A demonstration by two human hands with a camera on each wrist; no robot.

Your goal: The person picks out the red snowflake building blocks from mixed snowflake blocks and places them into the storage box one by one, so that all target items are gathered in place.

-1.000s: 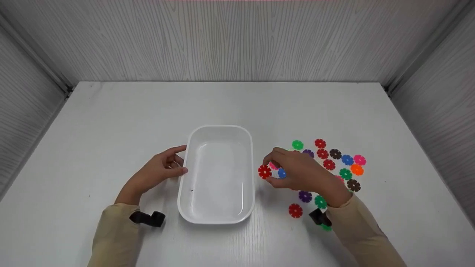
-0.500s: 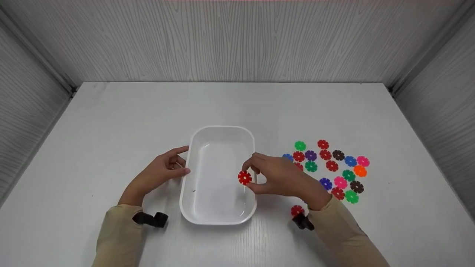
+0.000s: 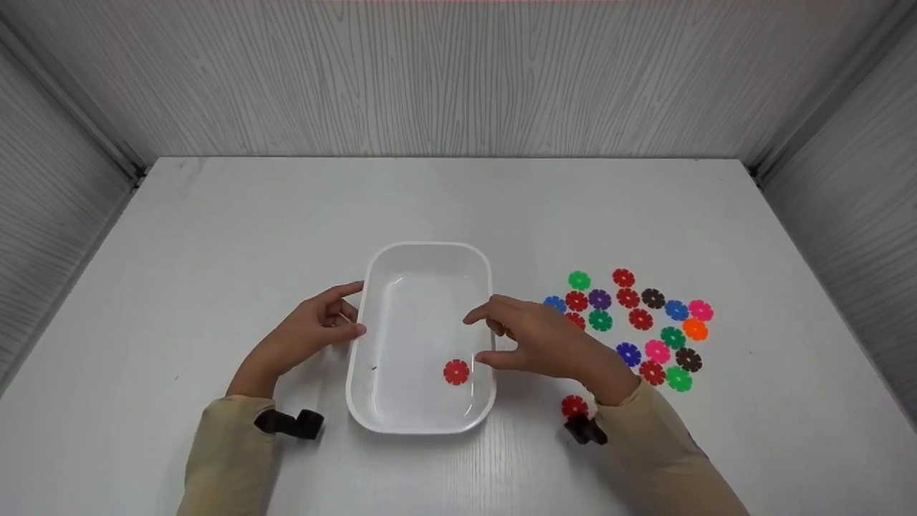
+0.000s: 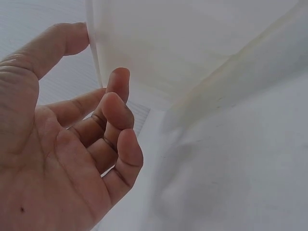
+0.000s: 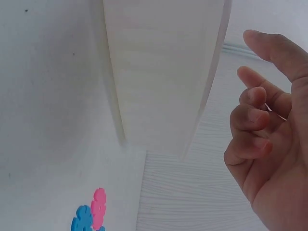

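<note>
A white rectangular tray [image 3: 423,315] lies on the white table. Inside it, toward the right wall, is a red notched plastic disc [image 3: 456,372]. My left hand [image 3: 304,340] is at the tray's left side, thumb and index fingertips against the rim, the other fingers loosely bent. In the left wrist view, the thumb [image 4: 72,38] meets the edge of the tray [image 4: 159,48]. My right hand [image 3: 541,337] reaches over the right rim with thumb and index finger spread apart and nothing between them. The right wrist view shows that hand [image 5: 269,130] beside the tray's outer wall.
Several notched discs in red, green, blue, purple, brown, pink and orange are spread to the right, including an orange disc [image 3: 695,329]. A separate red disc [image 3: 574,407] lies nearer, partly behind the black wrist mount [image 3: 586,430]. A wood-patterned panel [image 3: 444,79] stands behind the table.
My right hand has moved left with the red disc from beside the tray to over it, then let go. The disc now lies in the tray. The left hand has stayed at the rim.
</note>
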